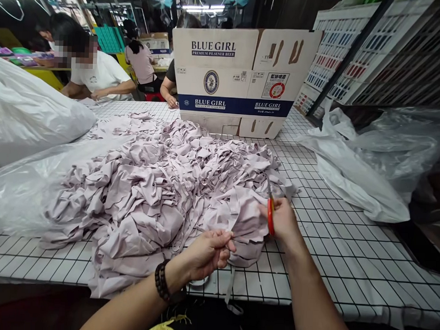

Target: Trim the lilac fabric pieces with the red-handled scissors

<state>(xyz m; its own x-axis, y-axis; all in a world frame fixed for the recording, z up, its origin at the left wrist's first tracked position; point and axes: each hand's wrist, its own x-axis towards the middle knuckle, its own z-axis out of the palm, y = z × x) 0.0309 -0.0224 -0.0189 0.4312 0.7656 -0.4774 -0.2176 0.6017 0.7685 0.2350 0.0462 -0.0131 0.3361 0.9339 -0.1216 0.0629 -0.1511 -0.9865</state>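
Note:
A large heap of pale mauve fabric pieces [143, 186] covers the middle of the table. My left hand [211, 254], with a dark beaded bracelet on its wrist, pinches the edge of one fabric piece [247, 215] at the heap's near right side. A narrow strip [231, 283] hangs below those fingers over the table edge. My right hand [281, 217] is closed around red-handled scissors [270, 217], whose blades point away from me over the heap. Its fingertips also reach the right side of the same fabric piece.
Beyond the heap stands a Blue Girl beer carton [230, 78]. Plastic bags lie at left [34, 110] and right [364, 160] on the grid-patterned tablecloth [321, 245]. Stacked white crates [339, 53] rise at back right. A person in a white shirt [104, 74] and others sit across the table.

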